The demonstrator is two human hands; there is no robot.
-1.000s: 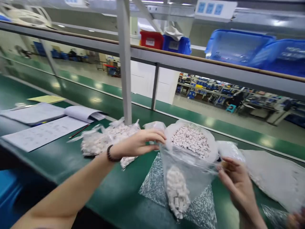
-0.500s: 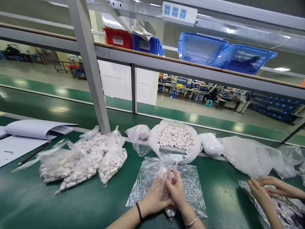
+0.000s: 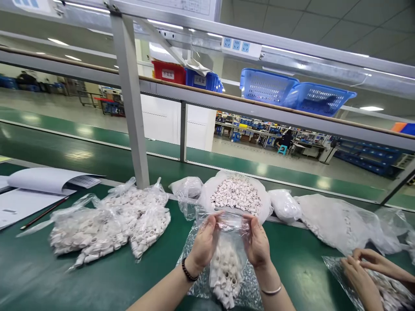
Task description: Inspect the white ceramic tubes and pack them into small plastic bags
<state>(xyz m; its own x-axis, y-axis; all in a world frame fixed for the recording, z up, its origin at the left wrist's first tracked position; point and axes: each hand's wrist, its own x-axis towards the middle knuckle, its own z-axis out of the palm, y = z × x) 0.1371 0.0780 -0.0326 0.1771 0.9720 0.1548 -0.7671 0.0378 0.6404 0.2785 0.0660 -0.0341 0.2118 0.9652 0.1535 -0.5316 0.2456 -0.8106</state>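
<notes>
Clear bag (image 3: 231,242) with small white tubes (image 3: 226,280) inside is gripped near its top by fingers of the left hand (image 3: 204,244) and right hand (image 3: 259,245).

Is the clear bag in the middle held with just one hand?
No, the left hand and right hand both hold the clear plastic bag near its top.

Two blue baskets (image 3: 267,85) are set side by side on a raised shelf (image 3: 227,100), where a red bin (image 3: 177,74) and a darker blue bin (image 3: 210,83) are also kept. Above, a white power strip (image 3: 240,45) is mounted. At far left, papers (image 3: 40,179) are laid beside a pencil (image 3: 43,213).
</notes>
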